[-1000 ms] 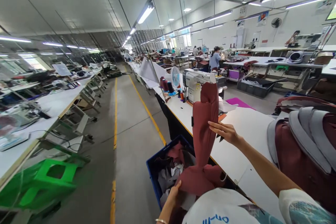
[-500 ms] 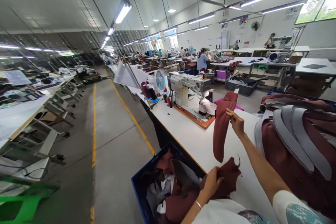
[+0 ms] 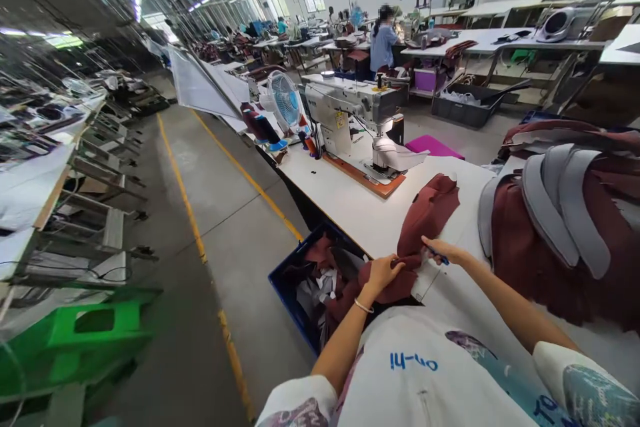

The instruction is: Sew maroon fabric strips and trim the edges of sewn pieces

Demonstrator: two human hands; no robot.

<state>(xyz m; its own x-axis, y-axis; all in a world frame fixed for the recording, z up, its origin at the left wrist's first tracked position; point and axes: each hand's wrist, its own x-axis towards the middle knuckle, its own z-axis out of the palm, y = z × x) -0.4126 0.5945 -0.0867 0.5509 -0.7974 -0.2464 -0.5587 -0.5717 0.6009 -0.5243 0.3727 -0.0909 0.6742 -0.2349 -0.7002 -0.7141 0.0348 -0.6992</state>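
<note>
Maroon piece [image 3: 430, 210] lies partly on the desk [image 3: 350, 213], its lower part obscured by your left hand [image 3: 383, 274], gripping it. Your right hand [image 3: 448, 251] holds a blue tool [image 3: 443, 259], mostly hidden.

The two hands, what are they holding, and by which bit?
Left hand: maroon fabric, near its middle. Right hand: a small blue tool; which part is gripped is unclear.

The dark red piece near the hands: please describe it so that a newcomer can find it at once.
Find the white table with the large sewing machine. In front of it, the dark red piece slants down to the left hand. Unlike the dark red pile to the right, it has no curved grey strips across it.
</note>
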